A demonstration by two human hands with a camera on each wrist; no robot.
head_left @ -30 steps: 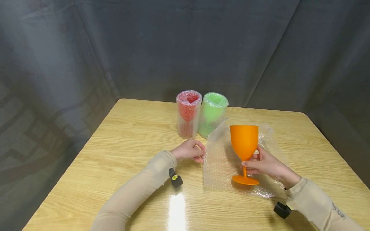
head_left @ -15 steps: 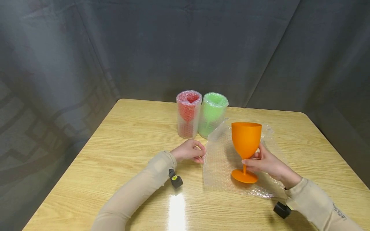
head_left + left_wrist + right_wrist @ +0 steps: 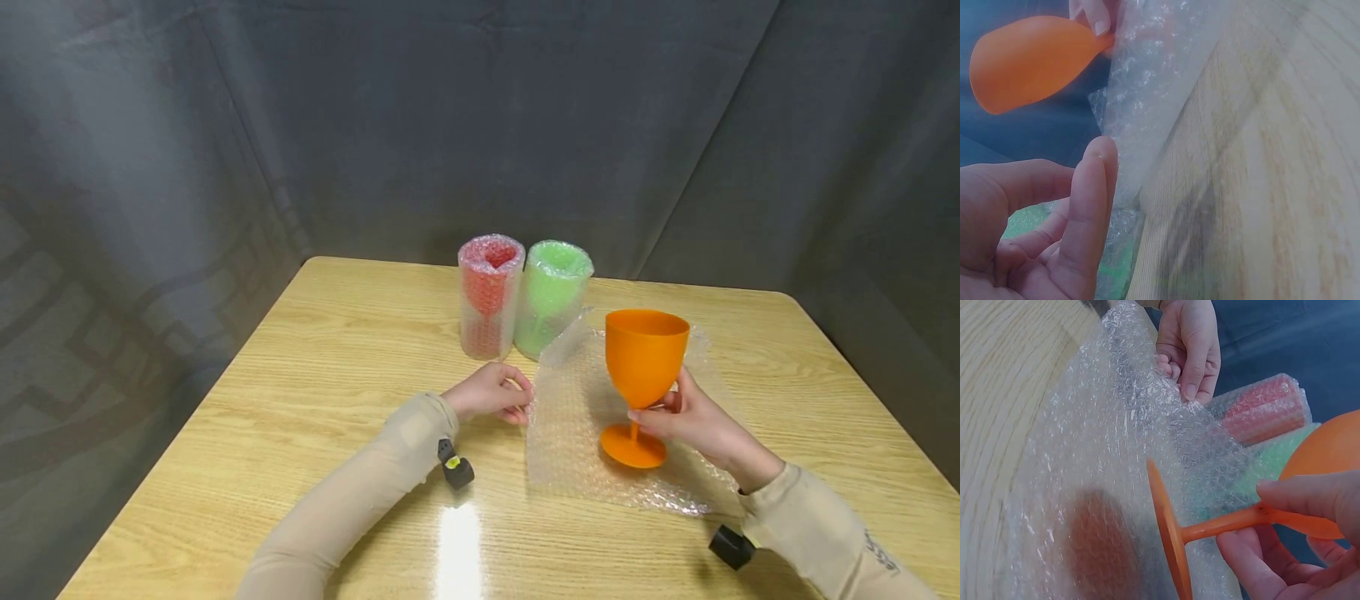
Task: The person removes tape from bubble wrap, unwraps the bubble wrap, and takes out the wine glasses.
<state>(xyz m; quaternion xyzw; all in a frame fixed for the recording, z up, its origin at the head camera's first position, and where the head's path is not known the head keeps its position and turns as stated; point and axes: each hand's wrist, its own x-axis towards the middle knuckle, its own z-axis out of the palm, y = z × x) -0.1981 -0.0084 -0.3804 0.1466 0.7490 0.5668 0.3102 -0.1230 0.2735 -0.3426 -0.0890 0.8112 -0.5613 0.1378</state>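
Note:
My right hand point(image 3: 697, 425) holds an orange plastic goblet point(image 3: 647, 354) by the stem, thumb and fingers around the top of it just under the bowl. The goblet is tilted a little, so its rim and round foot point(image 3: 1169, 531) both show. Beneath it a sheet of bubble wrap point(image 3: 566, 433) lies spread on the table, with the goblet's shadow on it. At the sheet's left edge my left hand point(image 3: 491, 392) pinches the wrap between thumb and fingertips. In the left wrist view these fingertips point(image 3: 1100, 150) meet right at the edge of the plastic.
Behind the sheet stand two upright bubble-wrapped goblets, a red one point(image 3: 489, 296) and a green one point(image 3: 553, 296), side by side. The sheet's back left corner reaches the green one. The wooden table point(image 3: 352, 333) ends at a dark grey curtain point(image 3: 480, 133).
My right hand has tipped the orange goblet: its bowl has shifted slightly up and right and its rim opening has come into view. The left hand and bubble wrap have stayed put.

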